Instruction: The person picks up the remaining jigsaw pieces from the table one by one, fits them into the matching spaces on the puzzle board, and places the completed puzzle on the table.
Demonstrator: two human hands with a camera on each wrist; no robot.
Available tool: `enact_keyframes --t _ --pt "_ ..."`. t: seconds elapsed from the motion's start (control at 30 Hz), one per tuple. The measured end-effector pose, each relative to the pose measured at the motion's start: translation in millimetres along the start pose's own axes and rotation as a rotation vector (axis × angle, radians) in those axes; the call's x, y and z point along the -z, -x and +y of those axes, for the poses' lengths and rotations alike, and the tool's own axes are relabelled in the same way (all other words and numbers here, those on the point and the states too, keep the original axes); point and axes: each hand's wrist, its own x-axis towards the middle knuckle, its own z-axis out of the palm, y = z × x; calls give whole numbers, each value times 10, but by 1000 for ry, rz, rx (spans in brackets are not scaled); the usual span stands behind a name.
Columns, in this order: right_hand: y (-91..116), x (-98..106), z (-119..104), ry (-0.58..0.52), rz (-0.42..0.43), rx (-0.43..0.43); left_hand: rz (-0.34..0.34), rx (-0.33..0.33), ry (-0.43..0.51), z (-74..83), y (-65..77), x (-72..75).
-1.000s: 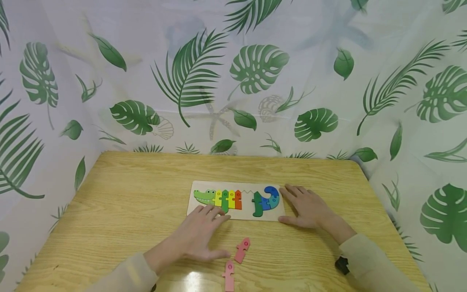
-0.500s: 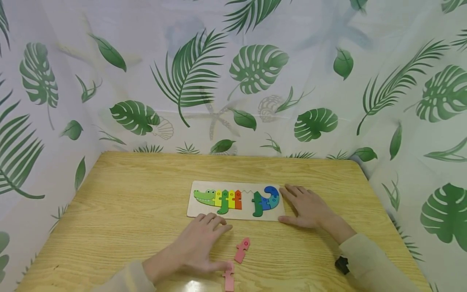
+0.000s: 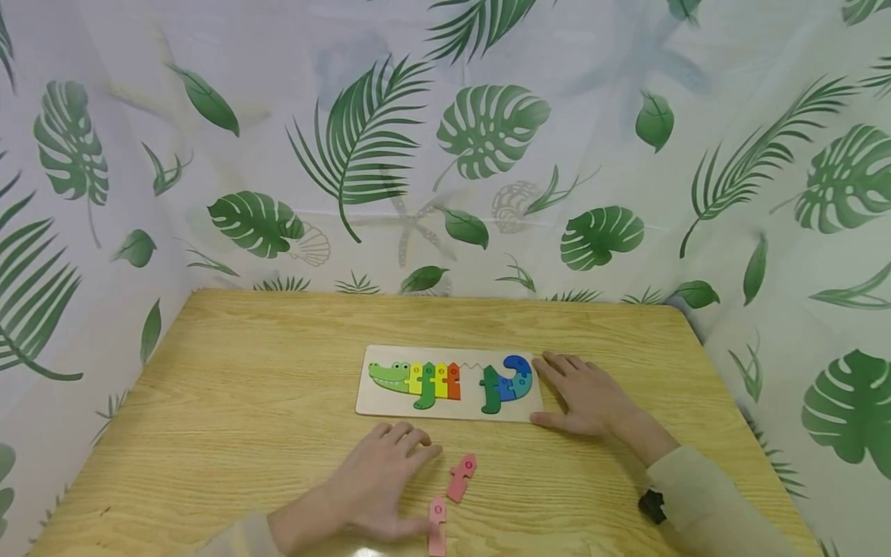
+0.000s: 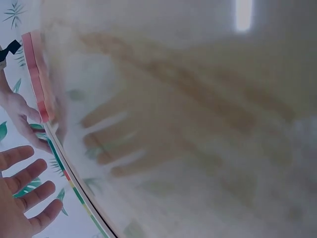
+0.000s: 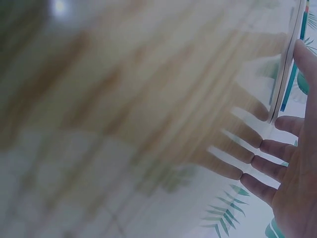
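Observation:
A wooden crocodile puzzle board (image 3: 390,404) lies mid-table, with coloured pieces set in it and a bare gap between the red piece (image 3: 454,383) and the green hind-leg piece (image 3: 491,391). In front of it are two loose pink puzzle pieces, a tilted one (image 3: 461,478) and a nearer one (image 3: 437,508). My left hand (image 3: 376,480) hovers low beside them, fingers spread, its thumb tip at the left side of the nearer piece. My right hand (image 3: 585,396) rests at the board's right end, straight fingers and thumb along the edge; the right wrist view shows this hand (image 5: 292,163) touching the tabletop.
The pale wooden table (image 3: 264,340) mirrors both hands in the wrist views. Behind it and at both sides hangs a white leaf-print cloth (image 3: 431,155). A dark object (image 3: 652,506) sits at the right sleeve (image 3: 710,495).
My left hand has drawn back from the board's front edge toward me, its thumb passing over the nearer pink piece to its left side. The right hand and the board stay put.

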Motion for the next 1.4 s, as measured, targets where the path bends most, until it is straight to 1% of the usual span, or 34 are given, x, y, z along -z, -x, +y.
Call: enact_keyframes --t 0.23,0.33,0.43,0.53,0.67,0.8,1.03,1.2,1.4 --pt "2 10 -8 0 -1 -2 -51 -23 53 49 40 -51" --pt "3 20 -15 -1 -5 -3 -57 -39 48 59 54 -73" --pt "4 24 -18 -3 -6 0 -54 -63 26 66 64 -99" --pt "8 24 -18 -5 -6 2 -35 -90 -3 75 69 -130" --pt "11 22 -18 -6 -5 4 -15 -106 -32 90 68 -155" --pt "3 7 -7 -1 -3 3 -15 -113 -48 105 62 -147" --pt "-9 -23 16 3 7 3 -28 -125 -32 119 54 -151" --pt "-8 -19 16 2 5 6 -22 -144 -39 118 53 -156" --pt "-7 -16 13 0 5 7 -37 -135 -35 128 52 -154"
